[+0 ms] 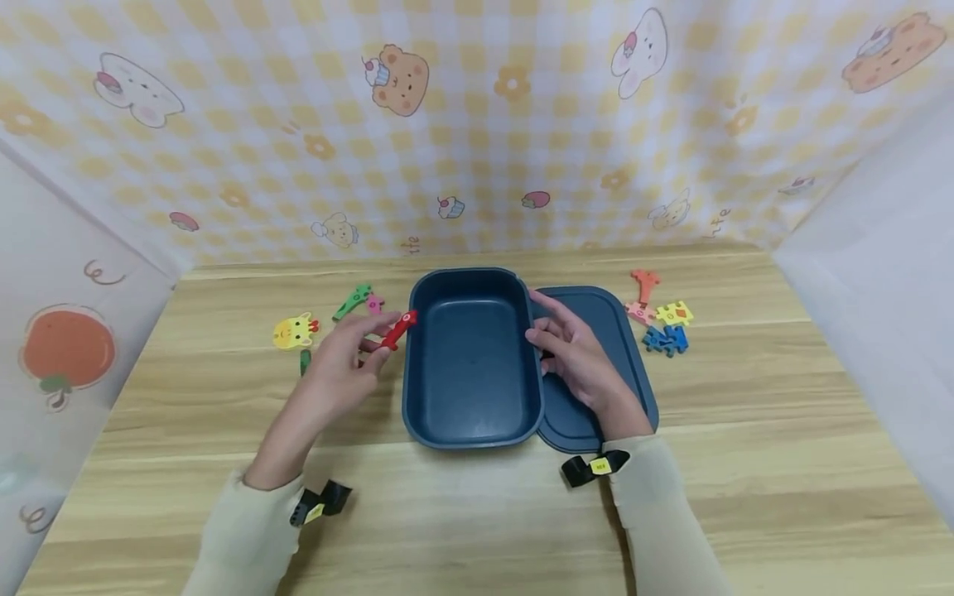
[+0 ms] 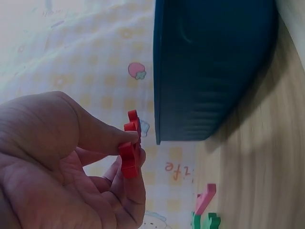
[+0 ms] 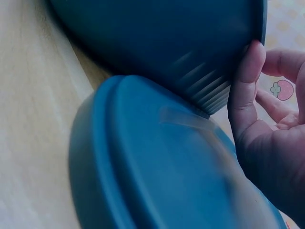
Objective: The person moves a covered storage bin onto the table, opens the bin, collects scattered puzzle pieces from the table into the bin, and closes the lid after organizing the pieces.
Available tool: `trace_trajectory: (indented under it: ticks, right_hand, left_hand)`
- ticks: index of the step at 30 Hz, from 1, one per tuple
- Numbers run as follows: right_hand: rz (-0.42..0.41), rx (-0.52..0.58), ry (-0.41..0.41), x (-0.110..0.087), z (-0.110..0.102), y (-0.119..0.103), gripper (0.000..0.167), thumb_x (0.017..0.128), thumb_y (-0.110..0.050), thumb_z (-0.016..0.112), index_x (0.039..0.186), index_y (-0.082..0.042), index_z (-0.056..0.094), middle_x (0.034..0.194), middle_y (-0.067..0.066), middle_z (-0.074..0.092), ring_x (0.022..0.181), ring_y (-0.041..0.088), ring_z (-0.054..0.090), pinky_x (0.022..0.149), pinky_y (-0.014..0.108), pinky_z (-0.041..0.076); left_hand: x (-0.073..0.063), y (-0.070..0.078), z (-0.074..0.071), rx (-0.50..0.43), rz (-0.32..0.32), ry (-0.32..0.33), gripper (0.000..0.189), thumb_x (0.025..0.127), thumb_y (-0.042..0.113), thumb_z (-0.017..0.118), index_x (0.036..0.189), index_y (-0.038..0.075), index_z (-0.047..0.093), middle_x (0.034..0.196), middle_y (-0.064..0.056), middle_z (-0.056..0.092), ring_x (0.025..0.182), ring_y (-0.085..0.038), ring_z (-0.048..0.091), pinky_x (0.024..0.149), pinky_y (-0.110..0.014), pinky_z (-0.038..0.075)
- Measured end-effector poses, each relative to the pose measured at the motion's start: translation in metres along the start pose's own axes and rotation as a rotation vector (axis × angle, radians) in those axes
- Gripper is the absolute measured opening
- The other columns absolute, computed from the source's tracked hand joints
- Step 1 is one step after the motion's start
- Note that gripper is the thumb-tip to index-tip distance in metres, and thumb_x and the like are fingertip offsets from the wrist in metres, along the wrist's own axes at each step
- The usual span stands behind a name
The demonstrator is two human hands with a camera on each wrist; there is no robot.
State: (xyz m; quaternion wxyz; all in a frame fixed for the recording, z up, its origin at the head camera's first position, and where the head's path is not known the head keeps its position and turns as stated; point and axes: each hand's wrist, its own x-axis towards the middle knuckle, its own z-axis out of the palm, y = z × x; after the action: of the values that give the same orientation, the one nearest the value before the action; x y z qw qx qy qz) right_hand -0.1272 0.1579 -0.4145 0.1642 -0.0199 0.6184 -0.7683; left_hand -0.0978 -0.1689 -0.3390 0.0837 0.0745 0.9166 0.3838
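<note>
My left hand (image 1: 346, 360) pinches a red puzzle piece (image 1: 398, 329) between thumb and fingers, just left of a dark blue box's rim. In the left wrist view the red puzzle piece (image 2: 129, 155) shows its knobbed edge, apart from the box wall (image 2: 209, 71). The rectangular box (image 1: 473, 372) stands upright and open-topped, its inside bare. At its right side, my right hand (image 1: 581, 356) rests thumb and fingertips against the outer wall near the rim. Under that hand lies the matching blue lid (image 1: 596, 389). The right wrist view shows the thumb (image 3: 250, 67) touching the box.
Left of the box lie a yellow giraffe-head piece (image 1: 294, 331), a green piece (image 1: 352, 302), a pink piece (image 1: 375, 305) and a dark green piece (image 1: 305, 361). Beyond the lid are orange (image 1: 645, 283), yellow (image 1: 674, 313) and blue puzzle pieces (image 1: 666, 339). A checked cloth (image 1: 477, 149) hangs behind.
</note>
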Motion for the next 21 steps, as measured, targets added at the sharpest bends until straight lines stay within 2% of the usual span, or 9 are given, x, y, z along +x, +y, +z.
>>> trace_trajectory:
  ticks: [8,13,21]
  right_hand:
    - [-0.003,0.021,0.007,0.002,0.000,0.002,0.067,0.106,-0.013,0.064,0.165,-0.022,0.035,0.102,-0.003,0.061,0.069,0.007,0.061,0.057,0.021,0.055]
    - [-0.001,0.024,-0.005,0.002,0.001,0.003,0.066,0.107,-0.011,0.061,0.166,-0.022,0.035,0.100,-0.005,0.062,0.071,0.006,0.061,0.057,0.020,0.055]
    - [-0.003,0.010,-0.003,0.003,0.001,0.003,0.064,0.107,-0.011,0.060,0.165,-0.021,0.035,0.100,-0.005,0.064,0.071,0.006,0.061,0.057,0.020,0.055]
  left_hand:
    - [0.001,0.004,0.004,0.007,0.012,0.010,0.048,0.104,0.000,0.061,0.149,0.017,0.061,0.133,-0.016,0.060,0.109,-0.034,0.065,0.083,-0.038,0.060]
    - [0.002,0.003,0.008,-0.007,0.019,0.026,0.050,0.103,-0.001,0.062,0.149,0.018,0.062,0.130,-0.016,0.060,0.111,-0.034,0.065,0.079,-0.035,0.060]
    - [0.007,0.007,0.016,-0.010,0.050,0.017,0.049,0.103,-0.001,0.062,0.149,0.016,0.062,0.138,-0.015,0.061,0.113,-0.032,0.065,0.076,-0.033,0.059]
